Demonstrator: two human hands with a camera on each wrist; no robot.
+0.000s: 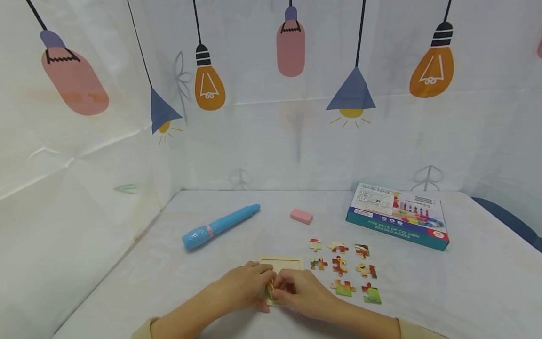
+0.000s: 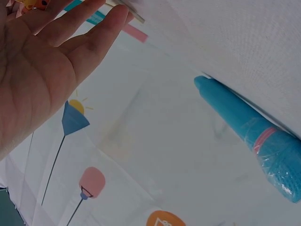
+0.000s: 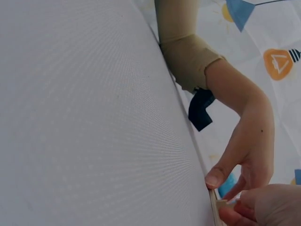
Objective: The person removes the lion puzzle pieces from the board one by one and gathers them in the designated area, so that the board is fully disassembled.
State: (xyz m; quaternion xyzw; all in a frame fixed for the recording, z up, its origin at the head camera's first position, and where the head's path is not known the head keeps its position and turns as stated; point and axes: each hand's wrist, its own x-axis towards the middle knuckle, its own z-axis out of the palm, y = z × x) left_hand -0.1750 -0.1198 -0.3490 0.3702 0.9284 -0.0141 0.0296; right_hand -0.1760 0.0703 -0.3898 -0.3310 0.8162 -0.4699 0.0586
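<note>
A shallow wooden puzzle tray (image 1: 281,259) lies on the table, partly hidden under both hands. My left hand (image 1: 246,286) spans the tray's left side, its thumb on the near edge and its fingers reaching over the frame; I hold the tray with it. Between the hands, a small jigsaw piece (image 1: 270,288) stands tilted over the tray, and my right hand (image 1: 306,293) pinches it with thumb and curled fingers. A yellow-orange printed piece (image 2: 36,4) shows behind the left fingers in the left wrist view. Several loose jigsaw pieces (image 1: 339,266) lie in rows just right of the tray.
A blue, wrapped, torch-shaped toy (image 1: 220,227) lies back left. Behind the tray sits a pink block (image 1: 301,216). At the back right lies a flat boxed set (image 1: 398,216) of beaded columns. White sheets (image 1: 262,141) printed with lamps surround the table.
</note>
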